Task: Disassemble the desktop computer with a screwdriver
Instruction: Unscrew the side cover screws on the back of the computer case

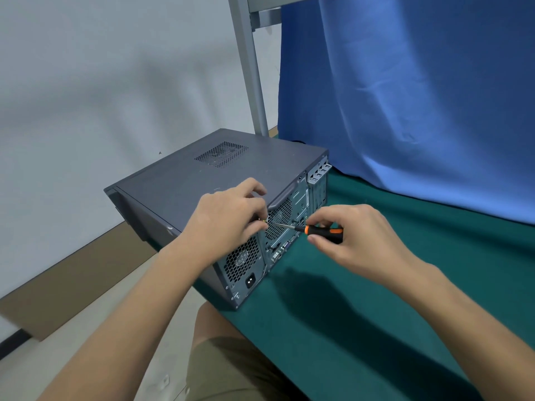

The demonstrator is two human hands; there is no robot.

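1. Position: the desktop computer lies on its side on the green table mat, close to the mat's left edge. Its rear panel faces me.
2. Right hand: the fingers wrap the orange-and-black handle of the screwdriver. The blade runs left across the fan grille toward the panel's upper edge.
3. Left hand: the palm sits over the rear edge of the side cover. Thumb and forefinger pinch together at the blade tip, on what I take to be the cover screw; the hand hides most of it.
4. Hazard, cam-out: the blade appears to meet the panel at a slant, not square to it. I judge that torque applied at this angle can lift the tip out and round the screw head.
5. Hazard, hand injury: the left fingertips touch the tip. A slip under push drives the blade into them.
6. Hazard, fan damage: the blade crosses directly over the grille. A slip toward the panel can pass through the mesh and strike the fan.
7. Hazard, lost fastener: the screw sits near the table's edge. If the pinch loosens, it can drop to the floor.
8. Hazard, case shift: nothing clamps the case. A sideways push can slide it toward that edge.
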